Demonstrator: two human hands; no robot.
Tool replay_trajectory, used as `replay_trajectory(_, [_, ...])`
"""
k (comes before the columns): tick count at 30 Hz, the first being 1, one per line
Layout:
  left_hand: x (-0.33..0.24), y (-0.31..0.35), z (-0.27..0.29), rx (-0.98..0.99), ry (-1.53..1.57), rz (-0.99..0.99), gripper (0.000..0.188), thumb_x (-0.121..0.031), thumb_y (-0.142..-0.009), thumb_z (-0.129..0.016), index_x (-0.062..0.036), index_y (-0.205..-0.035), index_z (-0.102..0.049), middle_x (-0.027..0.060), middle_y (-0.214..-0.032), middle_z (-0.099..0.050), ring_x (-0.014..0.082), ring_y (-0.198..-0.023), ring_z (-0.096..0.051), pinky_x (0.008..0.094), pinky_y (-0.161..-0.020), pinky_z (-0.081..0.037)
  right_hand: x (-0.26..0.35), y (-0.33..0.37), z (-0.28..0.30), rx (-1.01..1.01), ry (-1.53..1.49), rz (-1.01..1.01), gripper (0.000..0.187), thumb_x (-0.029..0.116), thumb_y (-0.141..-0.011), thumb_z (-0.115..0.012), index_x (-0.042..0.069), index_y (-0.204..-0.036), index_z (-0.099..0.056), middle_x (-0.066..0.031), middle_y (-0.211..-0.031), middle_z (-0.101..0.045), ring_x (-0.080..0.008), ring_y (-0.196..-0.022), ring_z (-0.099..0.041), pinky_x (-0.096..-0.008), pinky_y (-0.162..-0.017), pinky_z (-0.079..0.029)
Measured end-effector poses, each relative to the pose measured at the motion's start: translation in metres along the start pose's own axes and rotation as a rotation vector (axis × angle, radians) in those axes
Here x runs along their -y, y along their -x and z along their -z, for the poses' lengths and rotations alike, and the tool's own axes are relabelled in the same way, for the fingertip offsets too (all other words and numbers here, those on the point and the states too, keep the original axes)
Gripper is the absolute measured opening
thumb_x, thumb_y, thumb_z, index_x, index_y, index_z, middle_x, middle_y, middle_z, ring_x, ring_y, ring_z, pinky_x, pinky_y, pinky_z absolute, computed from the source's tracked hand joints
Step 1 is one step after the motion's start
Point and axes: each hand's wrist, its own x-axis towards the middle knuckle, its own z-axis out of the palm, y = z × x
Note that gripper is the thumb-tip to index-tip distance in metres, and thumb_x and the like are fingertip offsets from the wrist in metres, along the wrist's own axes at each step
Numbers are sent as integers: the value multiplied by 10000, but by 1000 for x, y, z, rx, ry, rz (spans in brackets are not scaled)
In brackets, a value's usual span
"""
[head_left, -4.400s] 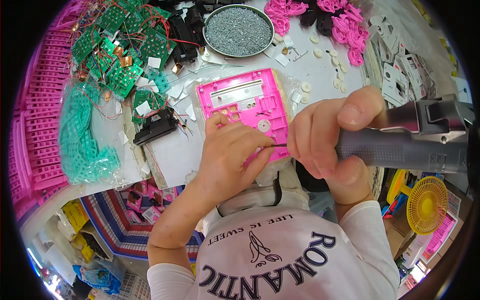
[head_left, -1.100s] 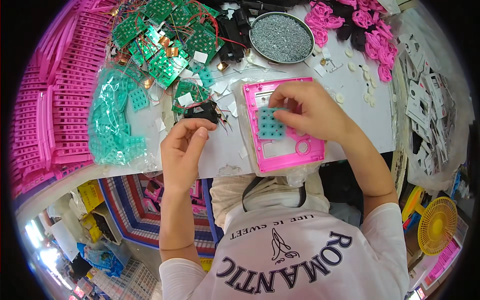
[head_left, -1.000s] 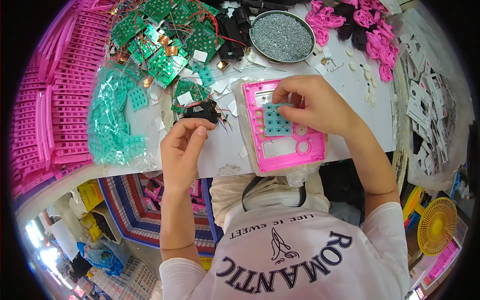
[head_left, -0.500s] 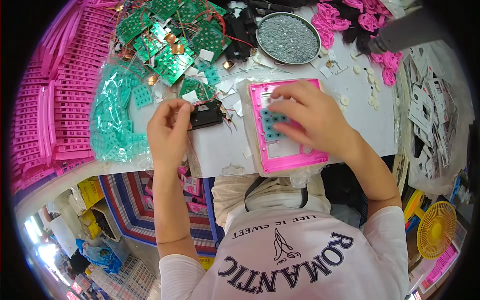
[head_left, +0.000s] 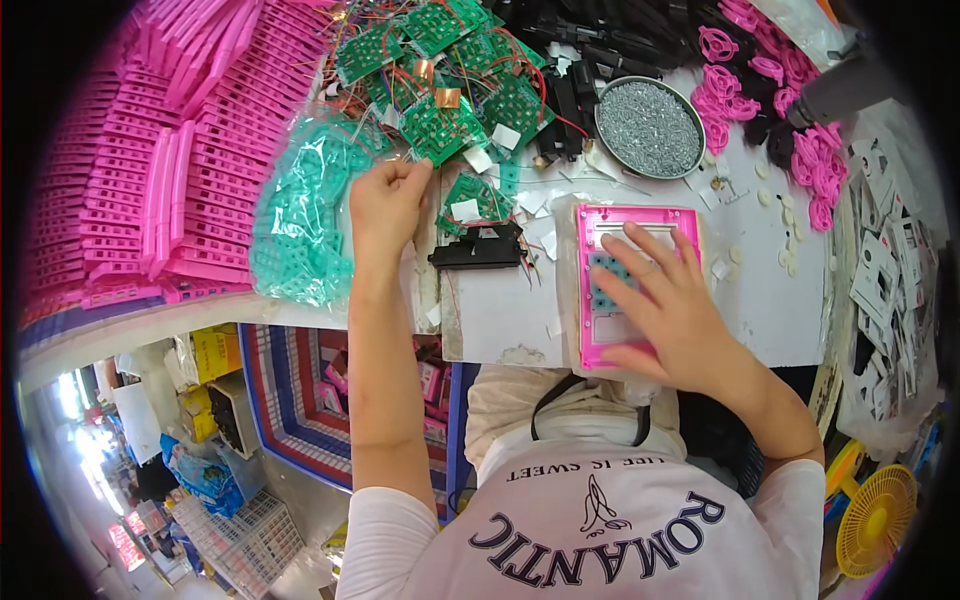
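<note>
A pink plastic calculator shell (head_left: 640,218) lies face down on the white table (head_left: 500,320), with a teal rubber keypad (head_left: 605,282) seated inside it. My right hand (head_left: 668,305) rests flat on the shell, fingers spread over the keypad. My left hand (head_left: 388,200) reaches to the far left, fingers pinched at the edge of a green circuit board (head_left: 440,130) in the pile of wired boards. A black part (head_left: 478,256) lies between my two hands.
Stacks of pink frames (head_left: 140,170) fill the left. A bag of teal keypads (head_left: 300,220) sits beside them. A round tray of screws (head_left: 648,128) stands at the back, pink round parts (head_left: 800,130) to its right, white stickers (head_left: 885,290) at far right.
The power screwdriver seen in my right hand earlier is gone; that hand now presses the keypad into the shell. My left hand has moved from the black part up to the circuit boards.
</note>
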Motion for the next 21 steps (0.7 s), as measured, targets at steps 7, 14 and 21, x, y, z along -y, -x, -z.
replay_trajectory(7, [-16, -12, 47, 403, 1030, 357, 164, -193, -986, -655, -44, -922, -636, -78, -599, -392, 36, -456, -295, 213, -421, -240, -21, -85, 1, -412, -287, 168, 259, 193, -829, -754, 46, -1038, -715, -87, -1031, -712, -322, -980, -651, -438, -877, -519])
replay_trajectory(14, [-28, 55, 28, 952, 1881, 360, 225, -229, -1083, -457, -120, -891, -503, -48, -661, -440, 41, -459, -351, 209, -432, -247, -37, -137, 1, -100, -776, -161, 228, 182, -947, -692, 29, -1111, -732, -32, -1018, -734, -162, -915, -658, -355, -795, -517])
replay_trajectory(21, [-21, 117, -29, 979, 1892, 504, 258, -307, -1071, -518, -111, -904, -534, -58, -660, -464, 45, -454, -360, 215, -435, -252, -6, -144, -19, 34, -1594, -240, 268, 227, -965, -714, 18, -1132, -709, 7, -980, -715, -82, -911, -632, -254, -851, -475])
